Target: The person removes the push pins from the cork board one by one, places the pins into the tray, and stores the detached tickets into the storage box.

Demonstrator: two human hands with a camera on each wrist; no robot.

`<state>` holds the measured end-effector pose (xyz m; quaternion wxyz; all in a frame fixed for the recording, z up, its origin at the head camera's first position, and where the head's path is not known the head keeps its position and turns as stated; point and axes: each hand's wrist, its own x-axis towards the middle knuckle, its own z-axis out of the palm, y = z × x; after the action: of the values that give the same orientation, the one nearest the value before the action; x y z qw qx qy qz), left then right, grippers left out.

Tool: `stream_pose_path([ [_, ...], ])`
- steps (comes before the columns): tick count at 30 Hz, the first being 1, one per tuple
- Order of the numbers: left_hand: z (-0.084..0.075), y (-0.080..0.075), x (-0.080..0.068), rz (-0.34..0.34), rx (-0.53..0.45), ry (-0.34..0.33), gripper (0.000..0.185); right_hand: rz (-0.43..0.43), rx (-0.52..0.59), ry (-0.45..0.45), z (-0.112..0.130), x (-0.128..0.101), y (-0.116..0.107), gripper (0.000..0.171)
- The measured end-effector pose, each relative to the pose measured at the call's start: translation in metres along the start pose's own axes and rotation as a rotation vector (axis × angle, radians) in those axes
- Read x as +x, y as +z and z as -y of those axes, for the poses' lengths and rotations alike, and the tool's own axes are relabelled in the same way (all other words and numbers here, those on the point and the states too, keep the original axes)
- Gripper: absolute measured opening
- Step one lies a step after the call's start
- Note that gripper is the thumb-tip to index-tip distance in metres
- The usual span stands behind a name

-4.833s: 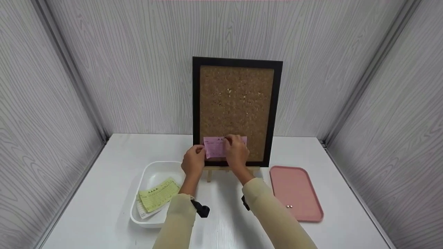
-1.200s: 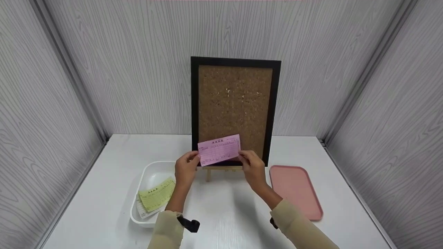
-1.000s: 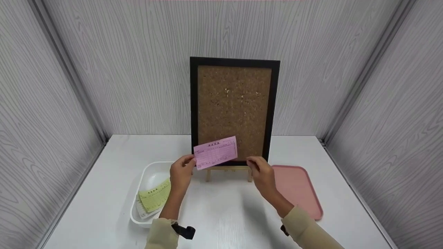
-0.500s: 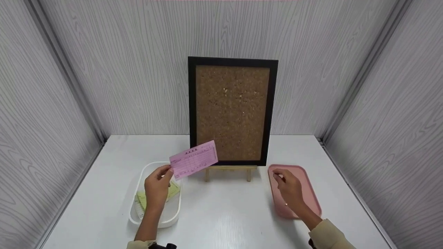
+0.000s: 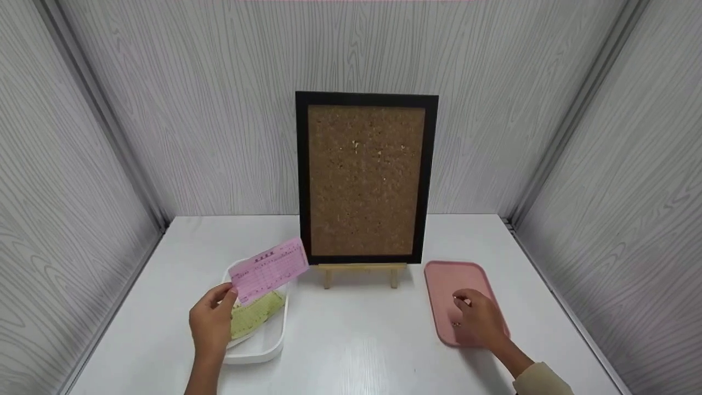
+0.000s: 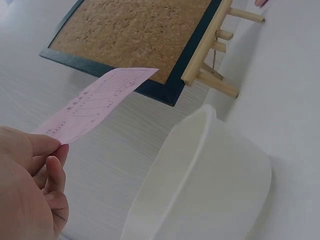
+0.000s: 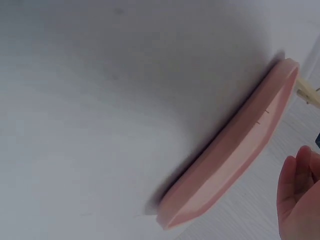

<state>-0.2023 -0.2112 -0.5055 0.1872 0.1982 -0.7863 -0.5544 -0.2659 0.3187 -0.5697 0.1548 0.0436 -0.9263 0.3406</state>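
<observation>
My left hand (image 5: pixel 211 323) pinched the pink slip (image 5: pixel 269 270) by its lower corner, holding it tilted above the white tub (image 5: pixel 262 345), where a yellow-green slip (image 5: pixel 256 318) lay. Behind, the cork board (image 5: pixel 366 178) stood on its wooden easel (image 5: pixel 360 272). My right hand (image 5: pixel 482 323) hovered over the pink tray (image 5: pixel 447 280), fingers loosely curled; whether they gripped anything, I couldn't tell.

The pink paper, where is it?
In the head view the pink paper is at the left, pinched by the left hand above the white tub, left of the cork board.
</observation>
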Motion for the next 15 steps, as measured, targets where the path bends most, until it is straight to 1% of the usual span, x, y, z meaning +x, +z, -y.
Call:
stream_pose_path([
  [6,0.014,-0.014,0.003,-0.033,0.068,-0.075,0.037,0.077,-0.106,0.054,-0.018,-0.008,-0.005,0.009],
  [10,0.024,-0.021,0.007,-0.047,0.114,-0.095,0.038,0.128,-0.152,0.081,-0.025,-0.011,-0.007,0.007],
  [15,0.033,-0.022,0.013,-0.041,0.172,-0.111,0.039,0.174,-0.18,0.107,-0.027,-0.012,-0.009,0.004],
])
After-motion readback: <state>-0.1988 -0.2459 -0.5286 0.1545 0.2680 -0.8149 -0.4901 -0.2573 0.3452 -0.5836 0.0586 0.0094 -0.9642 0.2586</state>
